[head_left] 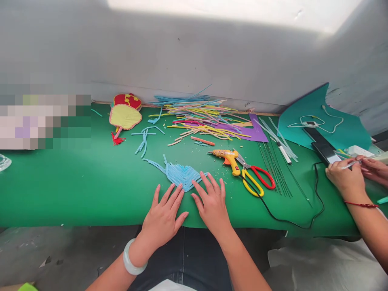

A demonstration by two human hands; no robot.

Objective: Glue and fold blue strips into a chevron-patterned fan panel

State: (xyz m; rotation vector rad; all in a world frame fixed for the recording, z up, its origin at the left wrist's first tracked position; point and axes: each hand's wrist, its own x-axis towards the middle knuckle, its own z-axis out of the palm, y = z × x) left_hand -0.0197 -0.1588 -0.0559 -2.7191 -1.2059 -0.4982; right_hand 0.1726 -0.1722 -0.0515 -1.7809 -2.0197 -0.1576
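A light-blue piece made of pipe cleaners laid side by side in V-shaped rows (183, 176) lies flat on the green table in front of me. Loose blue ends stick out at its upper left. My left hand (163, 212) rests at its lower left edge, fingers spread, the fingertips touching or very close to it. At its right edge lies my right hand (212, 204), fingers also spread and fingertips on the blue strands. Neither hand grips anything. To the right are a yellow hot glue gun (228, 157) and scissors (256, 178) with red and yellow handles.
A pile of coloured pipe cleaners (200, 111) lies at the back over a purple sheet (257, 129). Finished fan shapes (125, 116) stand at the back left. Thin wires (274, 169) and a black cord (317, 194) lie right, near a co-worker's hands (348, 178).
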